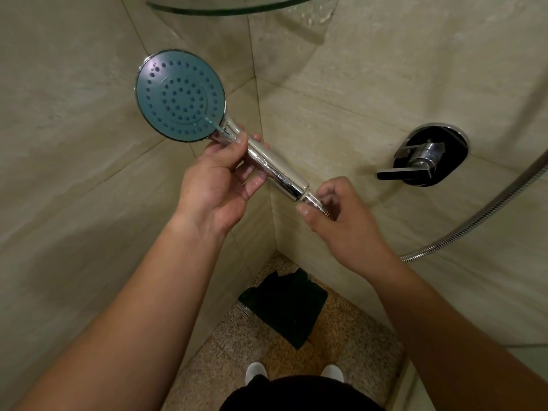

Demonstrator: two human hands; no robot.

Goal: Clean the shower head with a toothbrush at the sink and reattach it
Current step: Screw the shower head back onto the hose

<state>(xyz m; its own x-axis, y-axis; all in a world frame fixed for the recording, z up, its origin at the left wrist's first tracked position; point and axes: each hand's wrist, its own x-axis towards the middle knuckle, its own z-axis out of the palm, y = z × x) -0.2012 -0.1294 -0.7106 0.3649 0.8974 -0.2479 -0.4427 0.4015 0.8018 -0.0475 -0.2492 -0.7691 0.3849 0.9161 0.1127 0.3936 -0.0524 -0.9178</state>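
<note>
- Your left hand (219,179) is curled round the upper part of the shower head (181,94) handle, thumb on top near the neck, fingers wrapped underneath. Solid grip, palm facing you.
- Your right hand (341,212) sits just right of and nearer than the left one, pinching the hose nut (311,200) between thumb and curled fingers, right at the bottom end of the chrome handle. Nut and handle end are touching; can't tell how far it's threaded on.
- So the shower head runs diagonally between your hands: round blue-grey spray face up and to the far left, above your left hand, handle slanting down to the right.
- The metal hose (474,221) loops out from behind your right wrist and climbs off to the right edge.
- On the right wall, further right of your hands, is the mixer valve (430,155) with its chrome lever.
- Down on the speckled floor in the corner lies a dark cloth (284,304), well below your hands.
- A glass shelf (231,7) curves across the corner at the top.
</note>
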